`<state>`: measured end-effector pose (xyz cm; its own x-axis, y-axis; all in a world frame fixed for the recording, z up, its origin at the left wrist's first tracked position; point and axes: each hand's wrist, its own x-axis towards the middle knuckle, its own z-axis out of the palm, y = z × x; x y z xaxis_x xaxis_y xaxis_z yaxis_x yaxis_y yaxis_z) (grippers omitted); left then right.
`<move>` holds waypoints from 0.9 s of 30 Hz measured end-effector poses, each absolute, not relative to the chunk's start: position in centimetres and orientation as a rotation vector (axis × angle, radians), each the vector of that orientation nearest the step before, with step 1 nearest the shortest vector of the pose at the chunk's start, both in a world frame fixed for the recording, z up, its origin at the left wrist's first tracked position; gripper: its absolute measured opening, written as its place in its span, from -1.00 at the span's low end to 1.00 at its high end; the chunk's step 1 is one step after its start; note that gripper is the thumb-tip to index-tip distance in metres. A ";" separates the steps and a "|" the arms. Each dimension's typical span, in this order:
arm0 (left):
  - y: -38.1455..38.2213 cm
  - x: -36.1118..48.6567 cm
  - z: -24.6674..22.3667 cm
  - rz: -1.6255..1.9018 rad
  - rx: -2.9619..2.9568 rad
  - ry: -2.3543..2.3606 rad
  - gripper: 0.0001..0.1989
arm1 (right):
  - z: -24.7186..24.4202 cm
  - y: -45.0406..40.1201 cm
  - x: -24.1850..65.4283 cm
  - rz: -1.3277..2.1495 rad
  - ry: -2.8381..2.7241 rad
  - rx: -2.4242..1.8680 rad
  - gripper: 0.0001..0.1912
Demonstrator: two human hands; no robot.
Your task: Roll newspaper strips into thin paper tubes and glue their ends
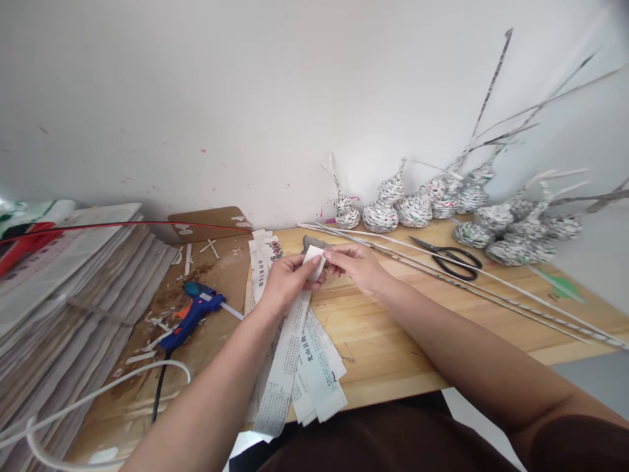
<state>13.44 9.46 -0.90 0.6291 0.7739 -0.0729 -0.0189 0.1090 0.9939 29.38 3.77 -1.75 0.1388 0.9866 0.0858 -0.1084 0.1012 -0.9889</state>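
Both my hands meet over the wooden table, fingers closed on the top end of one long newspaper strip [287,367]. My left hand [289,280] pinches it with the thumb across the paper. The fingertips of my right hand [354,263] grip the strip's upper right edge. From my left hand the strip runs down to the table's front edge. Beneath it lie more cut newspaper strips [319,367], fanned out. A grey object [314,242], partly hidden, sits just behind my hands. Thin rolled paper sticks [457,283] lie to the right of my right hand.
Black-handled scissors [455,261] lie at the right. Several woven paper gourds [381,215] stand along the wall. To the left are a blue glue gun [191,318] on cardboard [216,354] with scraps, a white cable [98,393] and a tall newspaper stack [73,314].
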 end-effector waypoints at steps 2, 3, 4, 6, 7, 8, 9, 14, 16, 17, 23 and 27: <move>9.5 13.4 -1.0 0.653 1.348 0.719 -0.61 | -1.7 3.8 29.3 1.115 -1.032 -1.111 -0.73; 9.5 13.5 -1.0 0.651 1.349 0.720 -0.61 | -1.7 3.9 29.3 1.120 -1.020 -1.112 -0.73; 9.5 13.5 -1.0 0.648 1.353 0.718 -0.61 | -1.7 3.9 29.3 1.124 -1.012 -1.115 -0.72; 9.4 13.5 -1.0 0.646 1.362 0.710 -0.62 | -1.7 3.9 29.3 1.130 -0.998 -1.125 -0.73; 9.4 13.5 -1.0 0.644 1.365 0.708 -0.62 | -1.7 4.0 29.3 1.132 -0.992 -1.129 -0.73; 9.4 13.5 -1.0 0.640 1.367 0.710 -0.62 | -1.8 4.0 29.3 1.132 -0.985 -1.134 -0.73; 9.4 13.6 -0.9 0.638 1.365 0.715 -0.62 | -1.8 4.0 29.3 1.130 -0.980 -1.140 -0.74; 9.2 13.6 -0.8 0.630 1.361 0.741 -0.61 | -1.9 4.0 29.1 1.097 -0.961 -1.162 -0.74; 9.2 13.6 -0.8 0.637 1.366 0.750 -0.61 | -1.9 4.0 29.1 1.093 -0.936 -1.167 -0.73; 9.2 13.6 -0.8 0.641 1.369 0.753 -0.61 | -1.9 4.0 29.1 1.093 -0.925 -1.170 -0.74; 9.2 13.7 -0.9 0.636 1.386 0.779 -0.62 | -1.9 4.0 29.1 1.085 -0.876 -1.163 -0.74; 9.0 13.7 -0.7 0.635 1.395 0.787 -0.62 | -1.9 4.0 28.8 1.072 -0.856 -1.169 -0.73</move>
<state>13.75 8.96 -0.73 0.6032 0.7902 -0.1082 0.0618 0.0890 0.9941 28.84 3.97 -1.86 0.2873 0.9578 -0.0119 -0.2004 0.0479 -0.9785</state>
